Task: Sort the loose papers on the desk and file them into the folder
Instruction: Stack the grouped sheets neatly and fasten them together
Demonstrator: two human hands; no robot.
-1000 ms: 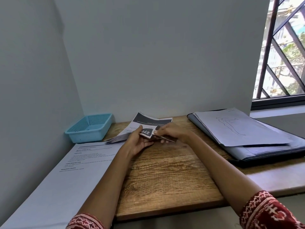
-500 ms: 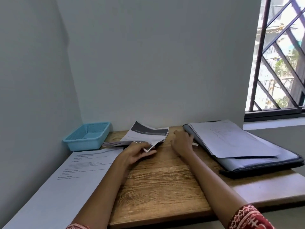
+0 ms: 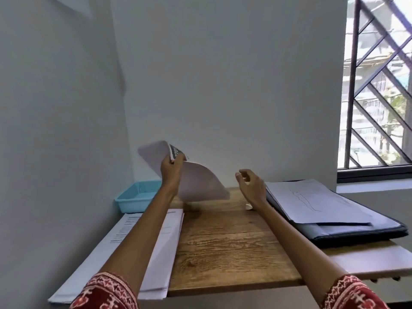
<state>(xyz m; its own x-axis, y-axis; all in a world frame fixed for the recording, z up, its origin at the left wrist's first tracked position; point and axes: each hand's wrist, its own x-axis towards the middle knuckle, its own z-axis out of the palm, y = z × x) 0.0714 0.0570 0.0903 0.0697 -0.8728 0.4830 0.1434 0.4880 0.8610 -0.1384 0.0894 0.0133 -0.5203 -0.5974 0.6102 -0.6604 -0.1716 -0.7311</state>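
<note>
Turquoise plastic basket point(image 3: 136, 197) against left wall. Printed sheets point(image 3: 142, 253) stacked at left edge of the wooden desk point(image 3: 223, 246). Left hand point(image 3: 172, 168) grips a curled sheaf of papers point(image 3: 196, 184), raised above the desk. Right hand point(image 3: 252, 186) hovers, fingers loosely curled, holding nothing. Dark folder point(image 3: 347, 230) lies right, a sketched sheet point(image 3: 316, 201) on top.

The lifted sheet point(image 3: 200, 186) is blurred, and the dark print at its top edge is too smeared to read. The left forearm hides part of the papers point(image 3: 156, 248) at the desk's left edge; their lines are too small to read. Sheets cover most of the folder point(image 3: 347, 233).
</note>
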